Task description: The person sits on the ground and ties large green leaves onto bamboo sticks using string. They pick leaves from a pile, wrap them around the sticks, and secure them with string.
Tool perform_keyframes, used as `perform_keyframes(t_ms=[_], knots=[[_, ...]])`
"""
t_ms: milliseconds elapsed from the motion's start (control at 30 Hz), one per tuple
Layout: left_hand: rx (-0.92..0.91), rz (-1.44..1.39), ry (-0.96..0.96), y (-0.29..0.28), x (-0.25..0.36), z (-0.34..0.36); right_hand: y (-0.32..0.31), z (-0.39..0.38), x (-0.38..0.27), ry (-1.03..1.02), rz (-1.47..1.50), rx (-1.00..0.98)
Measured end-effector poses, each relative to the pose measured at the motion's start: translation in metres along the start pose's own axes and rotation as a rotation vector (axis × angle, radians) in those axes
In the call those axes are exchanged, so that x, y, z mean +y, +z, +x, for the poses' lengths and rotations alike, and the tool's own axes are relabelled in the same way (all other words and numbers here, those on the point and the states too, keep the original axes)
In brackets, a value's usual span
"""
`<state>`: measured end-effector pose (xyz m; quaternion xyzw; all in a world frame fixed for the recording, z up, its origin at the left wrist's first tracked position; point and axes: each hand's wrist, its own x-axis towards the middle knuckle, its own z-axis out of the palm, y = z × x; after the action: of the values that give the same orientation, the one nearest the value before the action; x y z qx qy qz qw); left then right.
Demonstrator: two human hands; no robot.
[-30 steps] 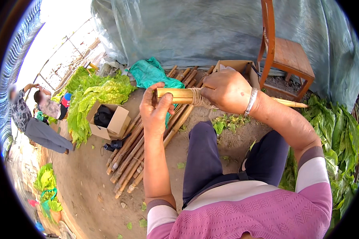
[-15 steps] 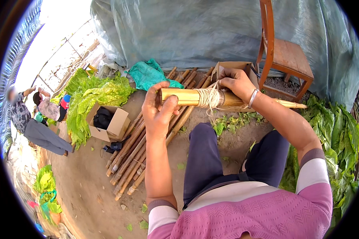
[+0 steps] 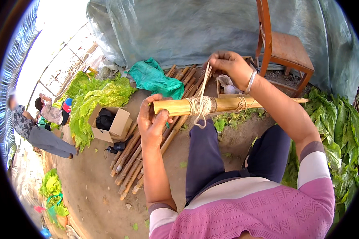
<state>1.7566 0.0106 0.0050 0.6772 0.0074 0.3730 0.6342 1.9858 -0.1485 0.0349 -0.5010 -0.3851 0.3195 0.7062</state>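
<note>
A yellow bamboo pole [image 3: 229, 104] lies crosswise in front of me, tapering off to the right. My left hand [image 3: 152, 119] is closed around its left end, thumb on the near side. Pale string [image 3: 200, 106] is wound several times around the pole just right of that hand, and a small loop dangles below it. My right hand [image 3: 228, 67] pinches strands of the string, pulled up taut above the windings. Farther right, another bit of string is tied around the pole.
Bamboo poles [image 3: 136, 161] lie bundled on the ground. Around me are an open cardboard box [image 3: 119, 124], heaped green leaves [image 3: 334, 133], a teal cloth [image 3: 153, 81] and a wooden chair [image 3: 289, 49]. Plastic sheeting [image 3: 203, 30] hangs behind. Two people [image 3: 44, 133] stand at far left.
My right hand has risen away from the windings, drawing the string upward. The left end of the pole has dipped slightly, still in my left hand.
</note>
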Motion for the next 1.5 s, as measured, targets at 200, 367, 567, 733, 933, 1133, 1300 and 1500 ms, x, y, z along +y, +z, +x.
perform_keyframes(t_ms=[200,367,567,733,933,1133,1300,1500], knots=[[-0.015,-0.119,-0.013,0.0,-0.006,-0.006,0.008,0.002,0.015,0.134,0.282,-0.207],[0.036,-0.005,-0.067,-0.024,-0.005,-0.037,0.03,0.005,0.003,0.026,-0.657,-0.374],[-0.057,-0.098,-0.208,-0.026,-0.005,-0.046,0.034,-0.034,-0.033,0.128,-1.05,-0.669],[-0.052,-0.089,-0.258,-0.031,-0.001,-0.051,0.029,-0.027,-0.02,0.098,-0.69,-0.676],[-0.138,-0.091,-0.209,-0.031,-0.005,-0.067,0.0,0.009,0.042,0.144,-0.182,0.097],[-0.16,-0.589,-0.126,0.006,0.005,-0.066,-0.029,0.025,0.087,0.208,-1.328,-0.074],[-0.166,-0.634,-0.126,0.012,-0.001,-0.062,-0.099,0.024,0.106,0.121,-1.264,0.291],[-0.11,-0.575,-0.157,0.019,-0.005,-0.055,-0.287,-0.133,0.137,0.104,-1.539,1.231]])
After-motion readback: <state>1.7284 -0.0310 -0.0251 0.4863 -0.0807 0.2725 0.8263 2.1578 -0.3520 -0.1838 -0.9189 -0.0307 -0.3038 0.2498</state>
